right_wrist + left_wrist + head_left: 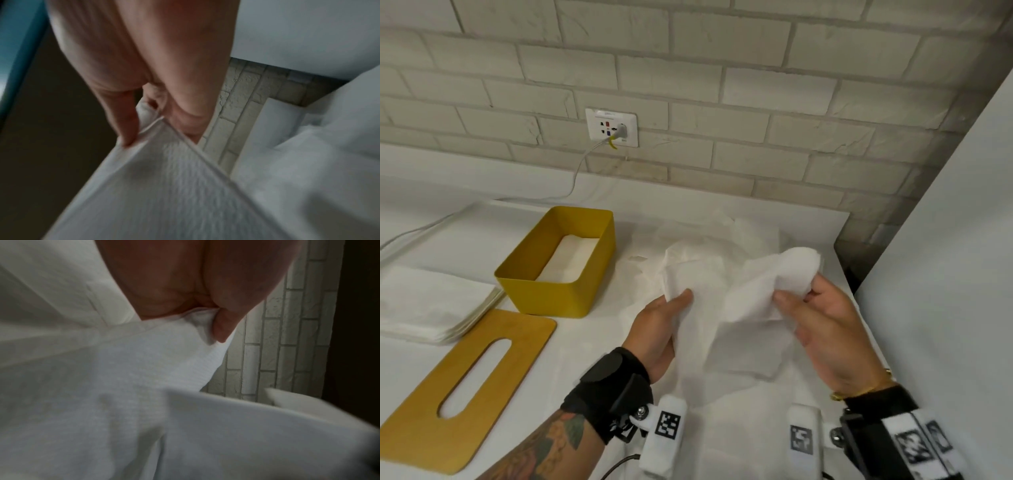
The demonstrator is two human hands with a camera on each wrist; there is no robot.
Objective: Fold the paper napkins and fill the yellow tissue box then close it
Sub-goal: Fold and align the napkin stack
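A white paper napkin (726, 308) hangs in the air between my two hands, above the white table. My left hand (667, 318) pinches its left part with the thumb on top; the left wrist view shows the thumb (224, 327) pressed into the napkin (123, 386). My right hand (804, 308) pinches the napkin's right corner, which bulges over the fingers; in the right wrist view the fingers (127, 123) clamp the napkin's edge (164, 170). The yellow tissue box (558, 294) stands open at the left with folded white napkins (571, 257) inside. Its flat lid (465, 387) with an oval slot lies in front of it.
A stack of flat white napkins (431, 305) lies left of the box. More loose napkins (719, 236) are spread on the table behind my hands. A brick wall with a socket and plugged cable (613, 128) runs behind. A pale panel (945, 274) borders the table's right side.
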